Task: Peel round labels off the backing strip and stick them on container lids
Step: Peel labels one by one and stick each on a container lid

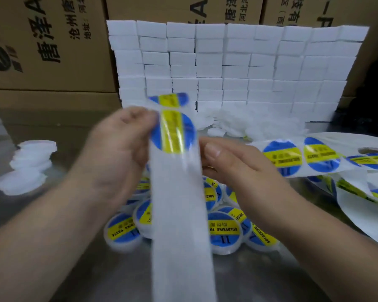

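Fingers of the left hand [118, 138] pinch the backing strip [179, 214] beside a round label [172, 131], above labelled lids [224, 232], while the right hand [231, 164] meets its other edge, grip unclear through blur.

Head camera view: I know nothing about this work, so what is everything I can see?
backing strip: one, white, held up at centre
round labels: two, blue and yellow, on the strip's top
labelled lids: a pile, white, under the hands
plain lids: two heaps, white, left and behind centre
label roll: one, white, unwound at right
blocks: many, white, stacked behind
cartons: several, brown, at back
table: one, grey
left hand: pinches the strip
right hand: thumb at strip's right edge, grip unclear
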Demonstrator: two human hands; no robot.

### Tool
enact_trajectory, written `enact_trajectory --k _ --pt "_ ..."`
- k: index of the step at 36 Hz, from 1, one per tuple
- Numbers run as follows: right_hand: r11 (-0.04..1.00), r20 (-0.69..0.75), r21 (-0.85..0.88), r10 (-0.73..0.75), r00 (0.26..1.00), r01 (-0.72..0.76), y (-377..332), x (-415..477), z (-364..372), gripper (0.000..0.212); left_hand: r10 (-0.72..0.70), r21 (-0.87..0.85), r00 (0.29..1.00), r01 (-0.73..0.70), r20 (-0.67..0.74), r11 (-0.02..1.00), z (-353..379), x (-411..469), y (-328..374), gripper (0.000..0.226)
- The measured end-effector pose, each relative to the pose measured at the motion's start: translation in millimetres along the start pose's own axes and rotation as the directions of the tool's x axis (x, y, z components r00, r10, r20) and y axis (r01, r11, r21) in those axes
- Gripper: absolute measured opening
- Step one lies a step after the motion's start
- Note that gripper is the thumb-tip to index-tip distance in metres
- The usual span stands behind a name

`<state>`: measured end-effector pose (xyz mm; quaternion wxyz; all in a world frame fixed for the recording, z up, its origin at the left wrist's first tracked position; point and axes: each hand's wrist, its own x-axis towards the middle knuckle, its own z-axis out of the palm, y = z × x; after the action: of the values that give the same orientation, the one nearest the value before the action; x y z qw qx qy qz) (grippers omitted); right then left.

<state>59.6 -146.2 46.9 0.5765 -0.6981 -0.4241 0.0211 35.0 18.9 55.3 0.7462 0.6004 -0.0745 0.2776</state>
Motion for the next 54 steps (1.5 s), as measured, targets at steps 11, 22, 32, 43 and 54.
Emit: enact_trajectory --k 11,22,32,43,54 --pt "0.903 -0.049 0.427 0.071 0.996 -0.044 -2.0 2.1 -3.3 0.014 0.053 0.090 0.985 -0.068 0.166 0.994 6.1 -13.1 -9.8 0.010" --pt "0.962 -0.291 0.263 0.151 0.945 -0.072 4.7 6.4 -6.2 0.014 -0.045 0.305 0.996 0.018 0.080 0.952 11.5 -18.2 -10.6 0.033" --pt "0.986 -0.496 0.118 0.162 0.853 -0.118 7.9 10.1 -10.5 0.010 -0.069 0.460 0.988 -0.004 0.141 0.888 24.0 -27.5 -14.6 0.008" --pt "0.956 -0.169 0.201 0.246 0.954 -0.211 5.0 6.8 -7.6 0.011 0.005 0.504 0.999 0.012 -0.034 0.864 28.3 -22.4 -17.6 0.014" --pt "0.977 -0.466 0.087 0.214 0.858 -0.196 12.3 10.6 -20.0 0.029 -0.025 0.617 0.995 0.080 -0.097 0.783 10.6 46.8 -16.7 0.021"
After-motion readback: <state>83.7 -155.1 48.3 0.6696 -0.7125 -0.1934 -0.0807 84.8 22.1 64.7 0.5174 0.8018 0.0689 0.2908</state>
